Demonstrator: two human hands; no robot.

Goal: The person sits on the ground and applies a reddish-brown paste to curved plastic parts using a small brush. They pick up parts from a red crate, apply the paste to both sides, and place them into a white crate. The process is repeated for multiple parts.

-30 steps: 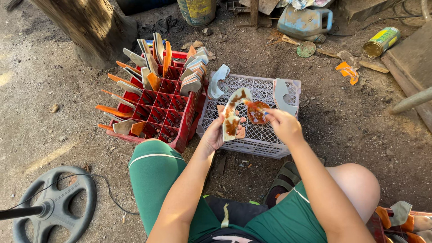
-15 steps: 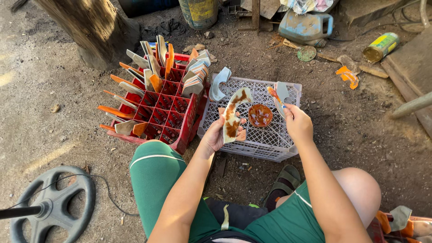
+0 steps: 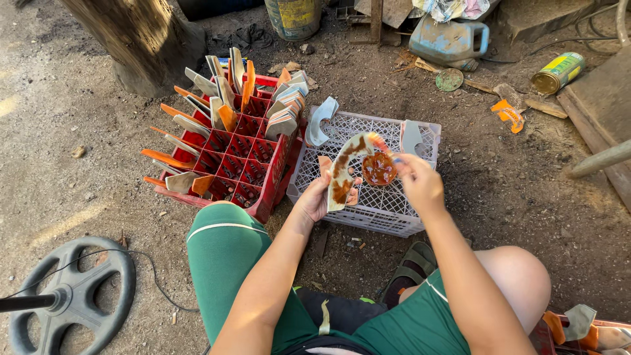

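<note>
My left hand grips a curved, glue-smeared strip. My right hand pinches a round brown pad against it, between both hands.

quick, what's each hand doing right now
Left hand: closed on a curved pale piece smeared brown.
Right hand: fingers pinching the round brown disc.

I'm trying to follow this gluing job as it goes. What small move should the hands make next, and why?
Probably bring the right hand back over the curved piece in the left hand. Brown paste covers only parts of that piece, and the right hand holds a small paste-covered applicator at the round brown-filled tin, so spreading looks unfinished.
</note>
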